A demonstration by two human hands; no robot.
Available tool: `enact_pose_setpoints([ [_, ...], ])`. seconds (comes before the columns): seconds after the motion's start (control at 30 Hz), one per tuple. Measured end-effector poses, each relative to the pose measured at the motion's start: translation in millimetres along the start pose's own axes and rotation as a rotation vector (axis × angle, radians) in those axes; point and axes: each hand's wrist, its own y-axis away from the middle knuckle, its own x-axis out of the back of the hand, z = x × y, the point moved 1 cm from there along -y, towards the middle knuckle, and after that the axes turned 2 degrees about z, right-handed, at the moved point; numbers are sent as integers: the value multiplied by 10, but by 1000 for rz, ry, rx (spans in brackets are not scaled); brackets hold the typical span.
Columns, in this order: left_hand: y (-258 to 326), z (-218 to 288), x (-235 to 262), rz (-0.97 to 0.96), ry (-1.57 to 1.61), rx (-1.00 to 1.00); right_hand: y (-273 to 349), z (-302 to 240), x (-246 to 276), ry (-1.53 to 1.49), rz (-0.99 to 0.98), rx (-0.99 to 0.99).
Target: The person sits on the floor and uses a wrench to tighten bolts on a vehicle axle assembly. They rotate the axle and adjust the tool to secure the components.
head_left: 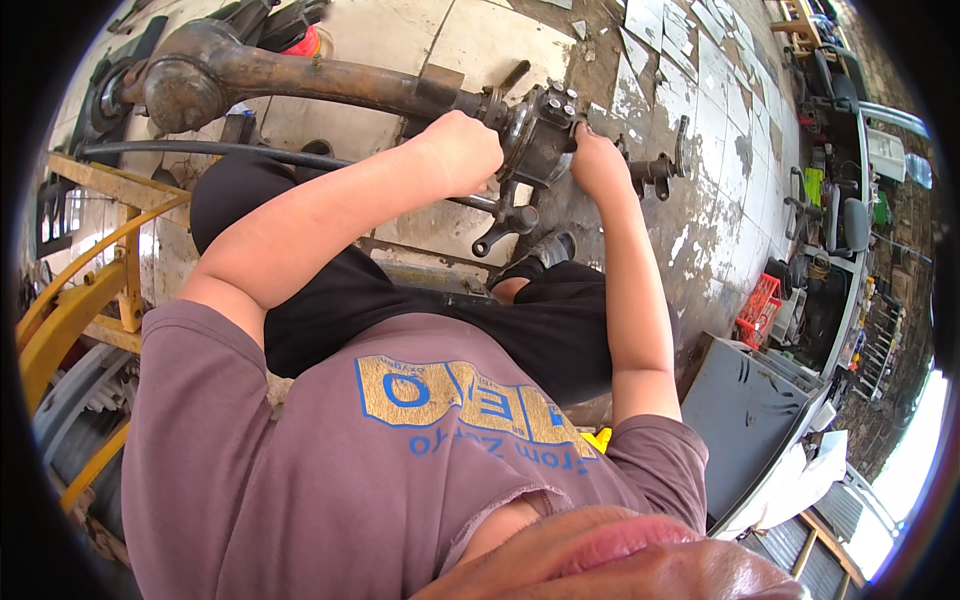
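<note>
A rusty, greasy vehicle axle (pixel 330 82) lies across in front of me, its round differential housing (pixel 183 92) at the far left. At its right end sits a dark steering knuckle (pixel 540 145) with several bolt heads on top. My left hand (pixel 462 152) is closed in a fist beside the axle tube, just left of the knuckle; whatever is inside the fingers is hidden. On the knuckle's right side, my right hand (pixel 600 165) grips the metal, thumb on top and the other fingers mostly hidden. Below the knuckle hangs a steering arm (pixel 505 225) with a ring-shaped end.
A long dark rod (pixel 230 150) runs beneath the axle. Yellow metal frames (pixel 100 270) stand at the left. Broken, stained tiles (pixel 690 90) cover the floor. On the right are a grey cabinet (pixel 755 410), a red crate (pixel 760 310) and cluttered shelving (pixel 850 240).
</note>
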Motion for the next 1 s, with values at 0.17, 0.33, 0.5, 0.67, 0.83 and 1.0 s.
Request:
enact_pose_setpoints([
  [0.17,22,-31,56,-22,-32,14,34,27,-44,-16,43,64],
  [0.33,54,-68,55,-63,-14,45,12,-206,343,41,-185,9],
  [0.5,46,-98,61,-44,-5,49,-36,-80,120,29,-87,-30],
  [0.67,30,-124,79,-31,21,42,2,-5,-23,-40,117,43],
  [0.83,45,-109,69,-53,-9,55,-57,-71,190,47,-126,27],
  [1.0,45,-127,63,-33,-25,47,-12,-96,225,37,-108,9],
])
